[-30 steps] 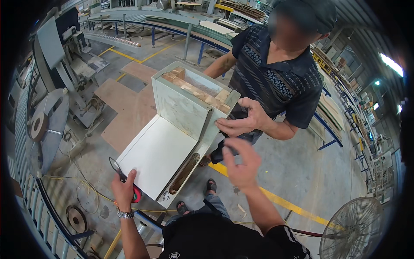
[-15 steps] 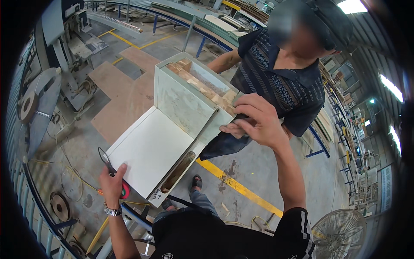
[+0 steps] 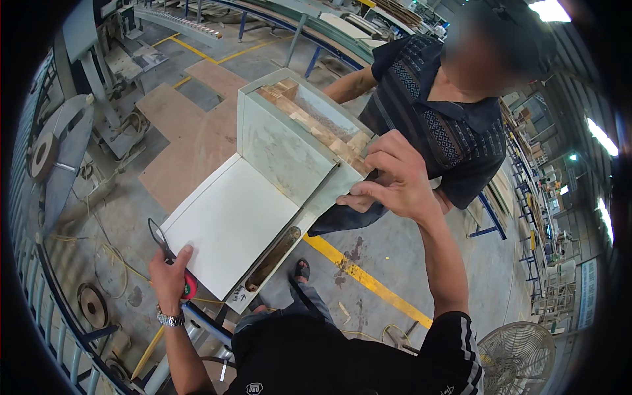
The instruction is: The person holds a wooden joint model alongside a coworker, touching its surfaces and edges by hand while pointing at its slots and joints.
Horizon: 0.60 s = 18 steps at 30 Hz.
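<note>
My left hand [image 3: 168, 278] is closed around a red and black tape measure [image 3: 190, 286] with a black wrist loop [image 3: 157, 230]. Its thumb lies over the edge of a flat white panel [image 3: 227, 220]. At the far end of that panel stands a pale box-shaped piece [image 3: 286, 141], with wood blocks [image 3: 309, 125] lining its open top. A slotted strip [image 3: 275, 260] runs along the near right side of the panel. By the right corner of the box, my right hand [image 3: 401, 178] has bent, closed fingers. What lies between those fingertips is hidden.
A person in a dark patterned shirt [image 3: 421, 99] stands beyond the box, one arm behind it. Brown boards [image 3: 178, 145] lie on the floor. Machinery [image 3: 59, 158] stands at left, a caged fan [image 3: 517, 352] at lower right. A yellow line [image 3: 368, 283] crosses the floor.
The view has shifted slightly. My right hand's fingers have curled closer together by the box corner. My left hand keeps the tape measure at the panel's edge.
</note>
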Each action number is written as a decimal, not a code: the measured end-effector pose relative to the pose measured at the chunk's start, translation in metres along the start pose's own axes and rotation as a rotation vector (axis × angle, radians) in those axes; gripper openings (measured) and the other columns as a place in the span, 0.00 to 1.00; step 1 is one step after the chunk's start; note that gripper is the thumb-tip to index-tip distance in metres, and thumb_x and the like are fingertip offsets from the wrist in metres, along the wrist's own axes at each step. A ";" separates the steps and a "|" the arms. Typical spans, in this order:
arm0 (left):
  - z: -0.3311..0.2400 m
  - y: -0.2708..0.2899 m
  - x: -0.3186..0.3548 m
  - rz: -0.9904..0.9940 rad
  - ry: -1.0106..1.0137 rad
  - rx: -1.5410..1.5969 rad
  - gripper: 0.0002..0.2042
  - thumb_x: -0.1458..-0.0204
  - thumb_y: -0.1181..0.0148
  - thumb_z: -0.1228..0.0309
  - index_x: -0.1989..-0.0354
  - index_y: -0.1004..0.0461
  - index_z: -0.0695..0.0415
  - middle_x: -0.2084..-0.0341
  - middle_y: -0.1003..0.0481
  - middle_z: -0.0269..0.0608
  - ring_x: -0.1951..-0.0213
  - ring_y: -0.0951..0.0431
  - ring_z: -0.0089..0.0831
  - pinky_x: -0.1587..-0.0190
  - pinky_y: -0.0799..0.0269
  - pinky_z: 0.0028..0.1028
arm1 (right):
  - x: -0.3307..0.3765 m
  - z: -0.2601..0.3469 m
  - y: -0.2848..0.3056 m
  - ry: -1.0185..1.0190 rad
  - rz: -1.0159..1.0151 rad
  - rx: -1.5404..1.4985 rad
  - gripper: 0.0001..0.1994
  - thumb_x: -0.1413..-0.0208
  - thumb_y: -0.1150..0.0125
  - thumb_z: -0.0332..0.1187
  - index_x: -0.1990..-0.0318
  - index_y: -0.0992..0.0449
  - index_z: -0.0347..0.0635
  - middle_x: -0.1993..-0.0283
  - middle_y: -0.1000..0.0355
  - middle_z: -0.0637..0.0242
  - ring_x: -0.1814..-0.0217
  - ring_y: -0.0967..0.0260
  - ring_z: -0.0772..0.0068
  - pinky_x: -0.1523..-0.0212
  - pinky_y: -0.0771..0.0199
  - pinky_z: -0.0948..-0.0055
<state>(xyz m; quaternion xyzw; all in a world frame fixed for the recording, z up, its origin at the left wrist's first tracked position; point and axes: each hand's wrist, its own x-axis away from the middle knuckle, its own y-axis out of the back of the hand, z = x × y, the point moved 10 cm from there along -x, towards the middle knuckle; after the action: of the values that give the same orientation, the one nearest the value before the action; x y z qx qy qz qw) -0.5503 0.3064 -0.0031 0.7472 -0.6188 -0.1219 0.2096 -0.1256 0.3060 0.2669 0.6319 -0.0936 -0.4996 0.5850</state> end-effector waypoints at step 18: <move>0.004 -0.003 -0.004 0.023 0.023 -0.041 0.28 0.43 0.26 0.53 0.53 0.18 0.72 0.66 0.15 0.51 0.65 0.19 0.32 0.56 0.23 0.35 | 0.008 0.001 -0.002 0.123 -0.040 0.090 0.21 0.63 0.19 0.40 0.66 0.24 0.39 0.64 0.28 0.64 0.59 0.30 0.57 0.59 0.29 0.62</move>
<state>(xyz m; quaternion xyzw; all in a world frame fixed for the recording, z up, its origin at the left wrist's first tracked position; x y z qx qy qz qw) -0.5500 0.3105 -0.0083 0.7370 -0.6222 -0.1235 0.2333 -0.1238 0.3003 0.2617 0.6889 -0.0673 -0.4669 0.5503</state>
